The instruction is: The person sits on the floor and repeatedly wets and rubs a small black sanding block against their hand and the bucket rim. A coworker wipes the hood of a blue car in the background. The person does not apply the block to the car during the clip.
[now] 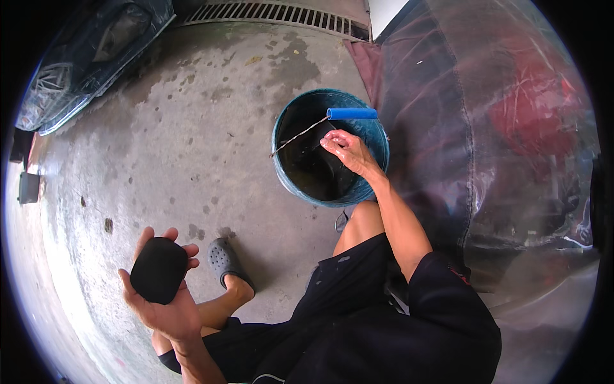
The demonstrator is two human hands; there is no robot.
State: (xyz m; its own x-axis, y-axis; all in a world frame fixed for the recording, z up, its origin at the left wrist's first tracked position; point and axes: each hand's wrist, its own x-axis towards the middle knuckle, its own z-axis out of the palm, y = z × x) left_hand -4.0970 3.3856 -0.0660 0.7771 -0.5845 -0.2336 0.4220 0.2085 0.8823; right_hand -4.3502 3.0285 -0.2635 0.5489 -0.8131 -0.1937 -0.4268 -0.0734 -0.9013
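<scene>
My left hand is turned palm up at the lower left, its fingers curled around a matte black, rounded-square pad. My right hand reaches over a blue-green bucket, wet and with its fingers pinched together. Beside those fingertips a dark, flat shape shows against the water; whether they grip it is hard to make out. Dark water fills part of the bucket. A wire handle with a blue plastic grip crosses above the far side of the rim.
Clear plastic sheeting over dark and red material stands along the right. A metal drain grate runs across the far edge of the stained concrete floor. A plastic-wrapped item sits far left. My grey clog is near the middle.
</scene>
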